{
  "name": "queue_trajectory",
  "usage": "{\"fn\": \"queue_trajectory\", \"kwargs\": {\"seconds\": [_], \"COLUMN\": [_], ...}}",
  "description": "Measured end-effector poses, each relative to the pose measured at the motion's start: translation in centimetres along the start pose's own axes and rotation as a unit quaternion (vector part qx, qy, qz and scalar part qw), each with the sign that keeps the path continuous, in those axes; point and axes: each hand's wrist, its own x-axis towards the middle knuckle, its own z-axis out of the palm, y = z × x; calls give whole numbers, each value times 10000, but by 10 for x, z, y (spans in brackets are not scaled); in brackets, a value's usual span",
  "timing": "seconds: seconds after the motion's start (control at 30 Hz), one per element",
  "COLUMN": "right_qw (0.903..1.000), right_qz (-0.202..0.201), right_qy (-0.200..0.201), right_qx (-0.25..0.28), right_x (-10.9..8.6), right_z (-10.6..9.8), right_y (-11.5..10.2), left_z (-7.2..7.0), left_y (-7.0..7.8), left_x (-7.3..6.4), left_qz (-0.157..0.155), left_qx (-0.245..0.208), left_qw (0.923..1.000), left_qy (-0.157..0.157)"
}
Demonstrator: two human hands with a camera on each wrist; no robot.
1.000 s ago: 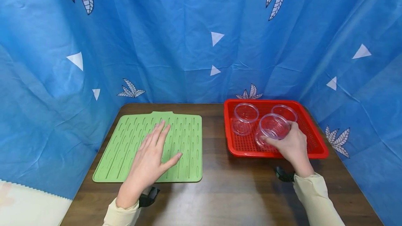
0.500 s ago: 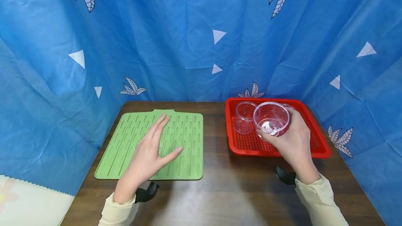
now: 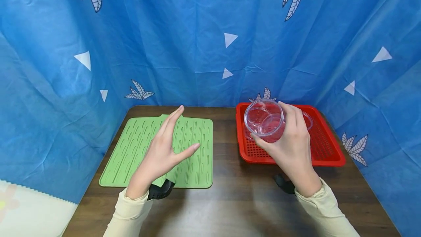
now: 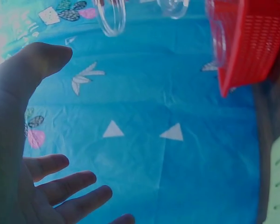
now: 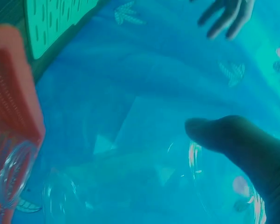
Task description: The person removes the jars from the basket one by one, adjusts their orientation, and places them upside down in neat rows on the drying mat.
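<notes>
My right hand (image 3: 289, 142) grips a clear plastic cup (image 3: 264, 118) by its side, thumb in front and fingers behind. The cup is held up over the red basket (image 3: 256, 158), its mouth tipped toward the head camera. Behind it, another clear cup in the basket is mostly covered in the head view. A further clear cup (image 3: 307, 120) stands in the basket, largely hidden by the right hand. My left hand (image 3: 161, 153) holds nothing; its thumb and fingers are spread above the green ridged mat (image 3: 197, 156). In the left wrist view the held cup's rim (image 4: 112, 18) shows near the top.
The mat lies at the left of the dark wooden table (image 3: 227, 193), the basket at the right. A blue patterned curtain (image 3: 184, 46) encloses the table at the back and sides. A black wrist strap (image 3: 162, 189) sits on the left wrist.
My right hand has lifted the cup out of the basket and carried it left, tilting it. My left hand has shifted slightly right and up, still spread.
</notes>
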Motion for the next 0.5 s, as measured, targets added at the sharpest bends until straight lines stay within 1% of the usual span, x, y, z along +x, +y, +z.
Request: {"fn": "queue_trajectory", "kwargs": {"seconds": [0.13, 0.27, 0.37, 0.5], "right_qw": [9991, 9963, 9935, 9897], "right_qz": [-394, -778, -1040, -1344], "right_qy": [106, 256, 212, 210], "right_qx": [-137, -264, -410, -453], "right_x": [2, 4, 5, 6], "right_z": [6, 12, 17, 23], "right_y": [-15, -28, -37, -49], "left_z": [0, -1, 0, 1], "left_y": [4, 8, 12, 18], "left_x": [8, 15, 19, 25], "left_qz": [243, 389, 482, 559], "left_qx": [-186, -393, -583, -867], "left_qw": [9995, 9985, 9971, 9947], "left_qy": [50, 51, 36, -11]}}
